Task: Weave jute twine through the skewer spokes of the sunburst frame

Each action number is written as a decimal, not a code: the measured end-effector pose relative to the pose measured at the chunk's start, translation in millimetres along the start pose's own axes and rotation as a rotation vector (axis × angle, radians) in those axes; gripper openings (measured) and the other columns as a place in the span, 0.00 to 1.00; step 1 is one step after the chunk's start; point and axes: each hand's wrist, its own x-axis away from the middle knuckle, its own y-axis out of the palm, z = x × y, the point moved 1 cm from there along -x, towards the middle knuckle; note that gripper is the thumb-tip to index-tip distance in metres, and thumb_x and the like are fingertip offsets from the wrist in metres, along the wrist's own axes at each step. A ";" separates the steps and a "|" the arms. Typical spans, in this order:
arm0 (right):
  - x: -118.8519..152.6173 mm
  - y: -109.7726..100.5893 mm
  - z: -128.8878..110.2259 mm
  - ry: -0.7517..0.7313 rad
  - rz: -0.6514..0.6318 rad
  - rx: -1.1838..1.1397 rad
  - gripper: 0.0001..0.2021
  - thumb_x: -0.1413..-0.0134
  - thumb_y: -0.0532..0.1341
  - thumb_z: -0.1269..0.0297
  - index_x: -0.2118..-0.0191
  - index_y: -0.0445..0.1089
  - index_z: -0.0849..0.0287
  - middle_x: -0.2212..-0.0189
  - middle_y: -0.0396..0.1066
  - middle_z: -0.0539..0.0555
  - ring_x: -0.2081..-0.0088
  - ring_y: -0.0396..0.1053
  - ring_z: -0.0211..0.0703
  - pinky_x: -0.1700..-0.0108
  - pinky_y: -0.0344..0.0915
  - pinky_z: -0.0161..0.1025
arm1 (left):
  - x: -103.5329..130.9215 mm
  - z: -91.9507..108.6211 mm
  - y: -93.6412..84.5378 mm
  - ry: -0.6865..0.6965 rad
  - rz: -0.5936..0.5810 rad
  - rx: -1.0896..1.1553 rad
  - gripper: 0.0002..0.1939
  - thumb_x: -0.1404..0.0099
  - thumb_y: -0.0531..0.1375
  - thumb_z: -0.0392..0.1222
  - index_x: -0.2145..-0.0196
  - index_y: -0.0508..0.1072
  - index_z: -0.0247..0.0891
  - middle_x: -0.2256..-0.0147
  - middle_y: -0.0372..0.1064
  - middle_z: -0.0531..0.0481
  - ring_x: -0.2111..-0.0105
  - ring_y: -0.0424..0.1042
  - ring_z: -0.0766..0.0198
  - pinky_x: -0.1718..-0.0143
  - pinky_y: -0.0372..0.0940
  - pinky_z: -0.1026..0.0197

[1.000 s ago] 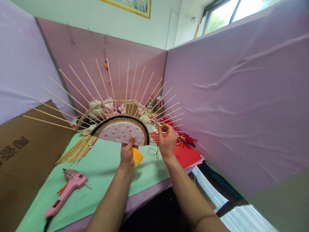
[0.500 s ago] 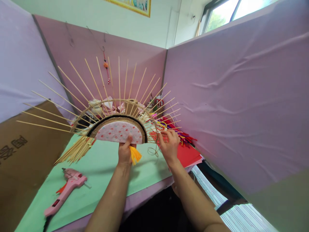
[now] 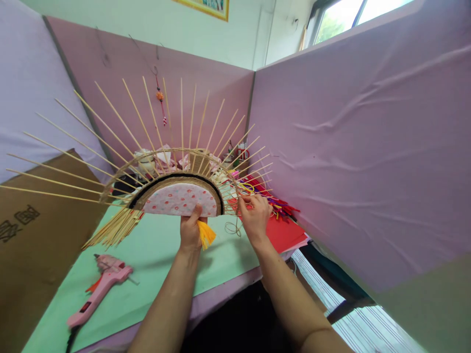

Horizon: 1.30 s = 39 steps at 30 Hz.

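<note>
A half-round fan [image 3: 180, 199] with a white, red-dotted face, a black and twine rim and long thin sticks fanning outward is held up over the table. My left hand [image 3: 190, 230] grips its lower edge, thumb on the face, beside a yellow tassel [image 3: 206, 234]. A twine arc [image 3: 176, 149] crosses the sticks partway out. At the fan's right end, my right hand [image 3: 255, 215] pinches the twine among the sticks. A loose twine loop [image 3: 232, 227] hangs just left of that hand.
A pink glue gun [image 3: 101, 289] lies on the green tabletop [image 3: 154, 267] at the left, near a bundle of sticks [image 3: 114, 228]. Cardboard [image 3: 40, 235] stands at far left. Red sheets [image 3: 285, 233] and coloured pipe cleaners [image 3: 281, 207] lie at right.
The fan has turned slightly, its left sticks now reaching further left. My right hand has shifted a little left and its fingers are at the twine by the outer arc.
</note>
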 end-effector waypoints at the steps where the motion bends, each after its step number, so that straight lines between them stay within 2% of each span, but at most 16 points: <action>1: -0.3 1.3 -0.3 0.004 0.004 -0.003 0.07 0.45 0.60 0.62 0.71 0.71 0.56 0.70 0.71 0.50 0.63 0.64 0.43 0.60 0.49 0.41 | 0.1 -0.1 0.2 0.004 -0.005 -0.002 0.19 0.50 0.69 0.33 0.60 0.74 0.46 0.59 0.76 0.52 0.53 0.73 0.63 0.45 0.62 0.56; 7: 1.5 5.6 -0.7 0.020 0.012 -0.042 0.06 0.46 0.59 0.64 0.72 0.70 0.57 0.70 0.70 0.50 0.63 0.63 0.42 0.59 0.50 0.40 | -2.0 0.6 -0.7 0.021 0.032 -0.015 0.19 0.50 0.69 0.35 0.59 0.74 0.46 0.56 0.75 0.52 0.52 0.72 0.63 0.44 0.61 0.56; 11: 5.0 4.0 0.0 0.002 -0.008 -0.076 0.08 0.44 0.59 0.61 0.70 0.71 0.57 0.70 0.70 0.50 0.62 0.63 0.43 0.59 0.51 0.40 | -3.3 2.4 0.3 0.016 0.064 -0.001 0.17 0.48 0.67 0.33 0.60 0.74 0.47 0.57 0.75 0.53 0.52 0.72 0.65 0.45 0.62 0.57; 14: 6.9 -1.9 1.4 -0.014 0.002 -0.121 0.09 0.42 0.58 0.59 0.67 0.73 0.55 0.68 0.70 0.51 0.62 0.63 0.43 0.58 0.52 0.41 | -2.8 3.1 1.8 0.001 0.075 0.017 0.17 0.47 0.67 0.31 0.61 0.74 0.46 0.58 0.76 0.53 0.53 0.73 0.65 0.46 0.63 0.58; 18: 9.0 -14.8 6.4 -0.007 0.073 -0.196 0.11 0.39 0.55 0.61 0.60 0.72 0.57 0.64 0.70 0.53 0.61 0.65 0.42 0.56 0.54 0.41 | -2.5 3.1 1.9 -0.009 0.066 0.025 0.16 0.47 0.66 0.31 0.61 0.74 0.45 0.58 0.76 0.53 0.54 0.73 0.66 0.45 0.63 0.58; 24: 16.8 -14.4 15.2 0.012 -0.039 -0.079 0.08 0.44 0.59 0.60 0.68 0.73 0.57 0.68 0.71 0.52 0.61 0.65 0.43 0.58 0.51 0.41 | -4.9 2.2 -0.8 -0.009 0.079 0.045 0.16 0.46 0.66 0.30 0.62 0.74 0.45 0.59 0.76 0.54 0.55 0.73 0.66 0.45 0.63 0.58; 29: 18.4 -2.0 10.9 0.005 -0.041 -0.048 0.07 0.45 0.61 0.60 0.66 0.74 0.54 0.67 0.71 0.51 0.61 0.65 0.43 0.58 0.49 0.40 | -5.1 1.4 -1.1 -0.007 0.073 0.059 0.16 0.47 0.66 0.29 0.62 0.74 0.44 0.60 0.77 0.54 0.58 0.75 0.69 0.46 0.63 0.59; 39: 16.4 5.9 7.1 0.007 -0.006 0.041 0.05 0.47 0.62 0.63 0.71 0.71 0.57 0.70 0.70 0.50 0.62 0.64 0.43 0.59 0.47 0.40 | 0.6 4.0 4.7 -0.005 0.087 0.056 0.18 0.46 0.65 0.27 0.60 0.74 0.44 0.57 0.76 0.52 0.54 0.73 0.66 0.47 0.65 0.59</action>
